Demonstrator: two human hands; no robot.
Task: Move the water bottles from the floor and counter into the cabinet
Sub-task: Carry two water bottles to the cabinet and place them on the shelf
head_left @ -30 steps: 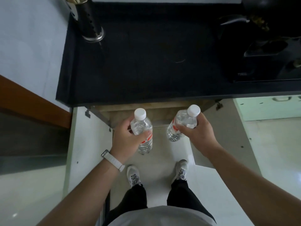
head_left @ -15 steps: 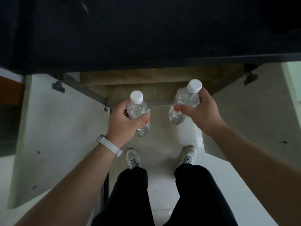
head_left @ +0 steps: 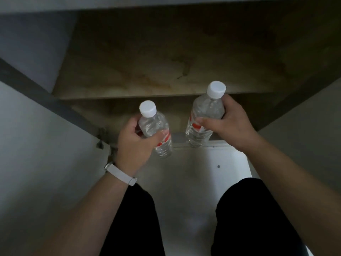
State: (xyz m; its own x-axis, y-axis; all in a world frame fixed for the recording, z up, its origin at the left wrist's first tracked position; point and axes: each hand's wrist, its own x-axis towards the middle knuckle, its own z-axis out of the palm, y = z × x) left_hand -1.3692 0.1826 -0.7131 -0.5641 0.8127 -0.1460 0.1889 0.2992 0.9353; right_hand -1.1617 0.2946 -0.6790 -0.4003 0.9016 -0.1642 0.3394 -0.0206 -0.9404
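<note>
Holding one water bottle in each hand, we see both grips closed. Our left hand (head_left: 133,140) wraps the left bottle (head_left: 156,132) around its upper body, thumb across the clear plastic just above the red label, white cap pointing up. Our right hand (head_left: 230,124) clasps the right bottle (head_left: 203,119) near its shoulder, fingers behind it and thumb in front, and this one sits a little higher and farther forward than the other. Both bottles are upright, slightly tilted, apart from each other, and in the air just in front of the open cabinet (head_left: 166,61). Its brown stained shelf (head_left: 156,78) lies beyond them. A white watch strap (head_left: 120,173) circles our left wrist. Below are our dark trousers (head_left: 136,224) and the pale floor (head_left: 191,182). Open doors flank us on each side.
</note>
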